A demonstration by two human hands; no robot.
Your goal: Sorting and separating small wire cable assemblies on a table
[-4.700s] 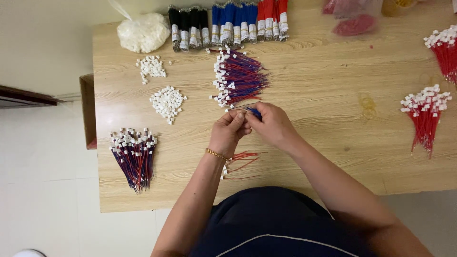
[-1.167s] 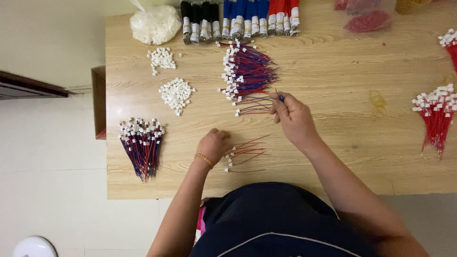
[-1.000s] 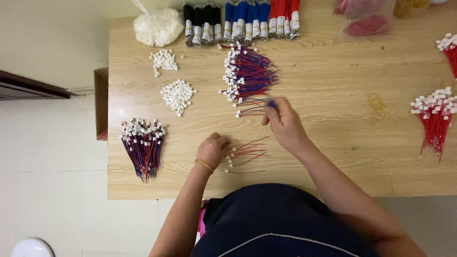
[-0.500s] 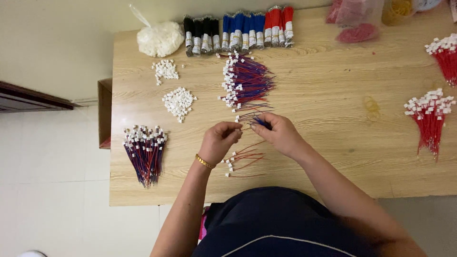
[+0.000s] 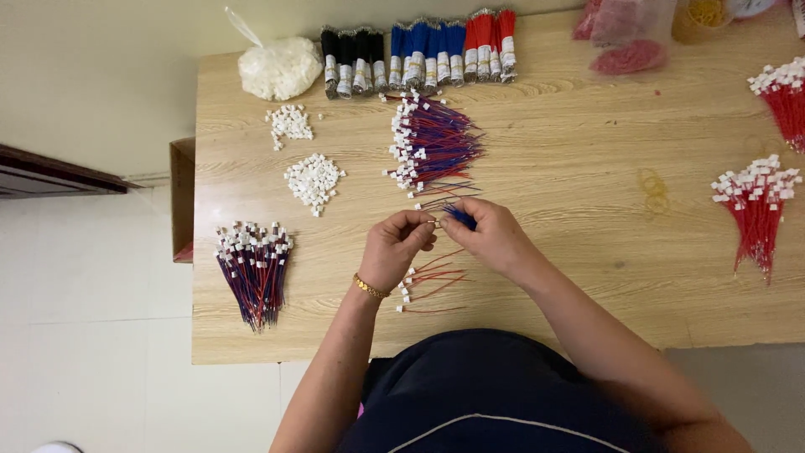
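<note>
Both hands have drawn closer than half a second ago. We see our left hand [image 5: 401,248] and right hand [image 5: 490,239] meeting fingertip to fingertip, each pinched on the thin blue wire [image 5: 460,218] held just above the table [image 5: 570,210]. We count two heaps of white connectors [image 5: 314,180], one loose pile of finished wires [image 5: 436,147] and one tied bundle [image 5: 254,268]. What sits between the fingertips is too small to make out.
</note>
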